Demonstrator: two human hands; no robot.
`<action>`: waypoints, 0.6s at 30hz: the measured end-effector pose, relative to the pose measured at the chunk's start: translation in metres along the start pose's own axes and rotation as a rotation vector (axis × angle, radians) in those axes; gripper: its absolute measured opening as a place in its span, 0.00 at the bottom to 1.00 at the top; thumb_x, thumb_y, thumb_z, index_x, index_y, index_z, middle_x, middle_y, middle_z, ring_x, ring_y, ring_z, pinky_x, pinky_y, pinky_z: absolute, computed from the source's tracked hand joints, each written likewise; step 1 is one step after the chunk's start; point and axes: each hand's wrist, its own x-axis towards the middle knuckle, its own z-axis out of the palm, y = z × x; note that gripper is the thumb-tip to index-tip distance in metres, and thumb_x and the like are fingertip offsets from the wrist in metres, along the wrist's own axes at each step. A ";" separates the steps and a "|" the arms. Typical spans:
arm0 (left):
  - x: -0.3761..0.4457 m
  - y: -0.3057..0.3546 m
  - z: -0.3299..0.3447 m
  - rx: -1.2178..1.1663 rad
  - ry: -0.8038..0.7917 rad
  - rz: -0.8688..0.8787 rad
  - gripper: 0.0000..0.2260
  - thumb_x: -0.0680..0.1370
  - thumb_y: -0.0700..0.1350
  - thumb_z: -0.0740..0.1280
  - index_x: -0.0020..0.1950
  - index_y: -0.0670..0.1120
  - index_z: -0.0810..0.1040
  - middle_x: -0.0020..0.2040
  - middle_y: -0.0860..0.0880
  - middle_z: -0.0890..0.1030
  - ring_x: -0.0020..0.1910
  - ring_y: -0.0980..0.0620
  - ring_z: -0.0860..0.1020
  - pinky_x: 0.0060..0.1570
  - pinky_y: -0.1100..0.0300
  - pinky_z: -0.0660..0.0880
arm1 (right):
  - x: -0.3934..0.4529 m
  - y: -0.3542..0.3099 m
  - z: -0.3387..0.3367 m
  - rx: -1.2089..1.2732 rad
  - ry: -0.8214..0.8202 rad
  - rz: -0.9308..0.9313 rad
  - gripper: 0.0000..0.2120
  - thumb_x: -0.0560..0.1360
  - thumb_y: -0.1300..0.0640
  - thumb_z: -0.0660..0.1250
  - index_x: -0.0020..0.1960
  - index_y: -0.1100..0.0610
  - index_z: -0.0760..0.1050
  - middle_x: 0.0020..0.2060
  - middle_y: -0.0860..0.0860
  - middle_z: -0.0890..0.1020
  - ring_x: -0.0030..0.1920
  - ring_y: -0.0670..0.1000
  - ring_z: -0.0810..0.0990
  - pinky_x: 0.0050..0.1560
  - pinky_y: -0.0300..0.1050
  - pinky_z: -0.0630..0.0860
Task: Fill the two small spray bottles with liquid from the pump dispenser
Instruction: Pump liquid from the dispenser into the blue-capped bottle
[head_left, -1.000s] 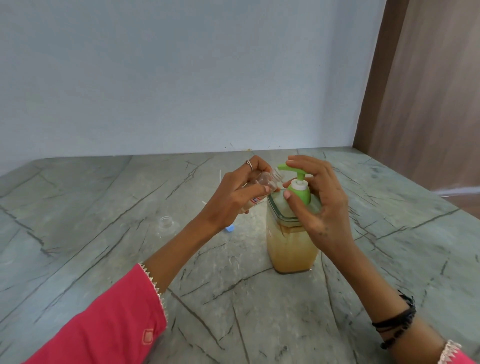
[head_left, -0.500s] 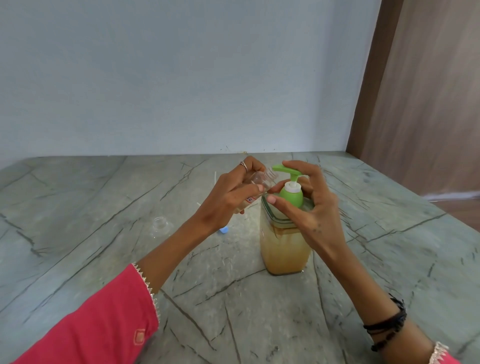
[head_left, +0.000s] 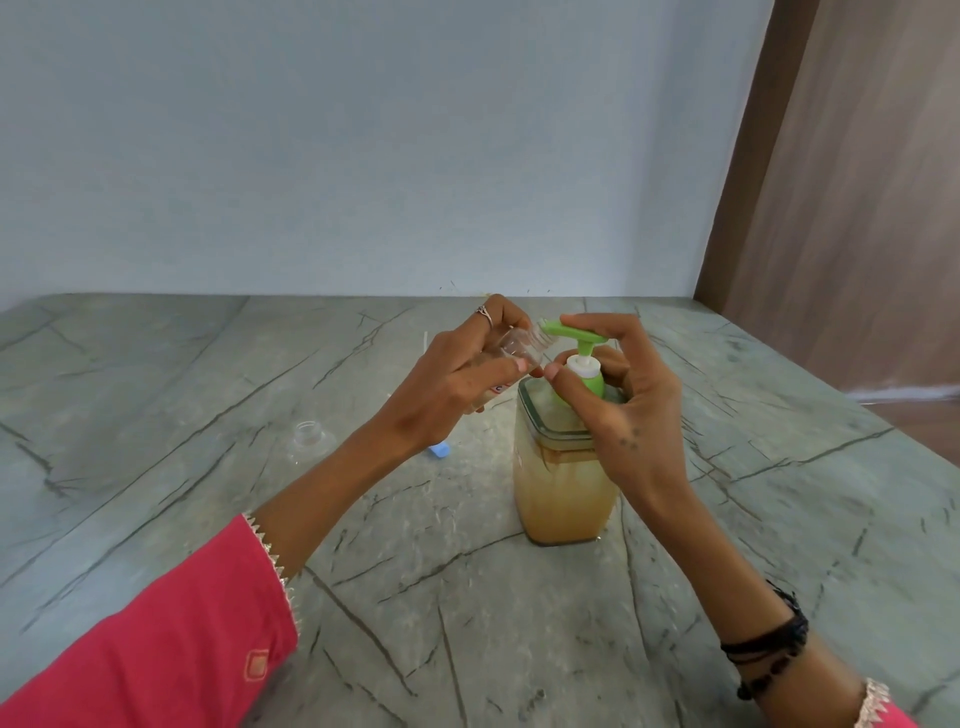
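Left hand (head_left: 457, 374) raised above the tabletop (head_left: 156, 415), fingers and thumb curled round a small clear spray bottle (head_left: 161, 345) is wrong side; gripping the small spray bottle (head_left: 519, 345), tilted.Correction, the text in full:

Left hand (head_left: 452, 379) raised, back toward the camera, fingers and thumb curled round a tilted small spray bottle (head_left: 519, 345), a ring (head_left: 484, 313) on one finger. Left forearm bare, reaching in from the lower left out of a pink sleeve (head_left: 156, 639). Right hand (head_left: 628, 410) arched over the pump dispenser (head_left: 561, 493), fingers lying across the top of the green pump head (head_left: 576, 332), thumb bent beneath against the collar. Right forearm slanting up from the lower right, black bands (head_left: 769, 644) round the wrist.
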 end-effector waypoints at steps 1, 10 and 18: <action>0.000 0.000 0.000 0.001 -0.002 0.004 0.11 0.67 0.56 0.60 0.47 0.56 0.70 0.41 0.39 0.76 0.35 0.36 0.72 0.30 0.51 0.70 | 0.000 -0.001 0.000 0.008 0.005 0.014 0.14 0.73 0.64 0.71 0.53 0.50 0.75 0.41 0.53 0.85 0.40 0.53 0.85 0.38 0.56 0.81; 0.000 -0.001 -0.001 0.019 -0.005 0.019 0.14 0.67 0.56 0.61 0.48 0.51 0.71 0.38 0.51 0.78 0.37 0.39 0.72 0.31 0.53 0.70 | 0.004 -0.004 0.000 -0.022 0.007 0.042 0.14 0.72 0.63 0.72 0.44 0.45 0.73 0.42 0.49 0.84 0.40 0.54 0.84 0.40 0.59 0.79; -0.001 0.000 0.001 -0.047 -0.008 -0.035 0.07 0.71 0.46 0.61 0.48 0.50 0.71 0.36 0.58 0.78 0.33 0.59 0.74 0.30 0.62 0.72 | -0.001 -0.002 -0.002 -0.008 -0.043 0.018 0.16 0.74 0.62 0.70 0.55 0.46 0.71 0.44 0.51 0.85 0.44 0.52 0.85 0.43 0.59 0.80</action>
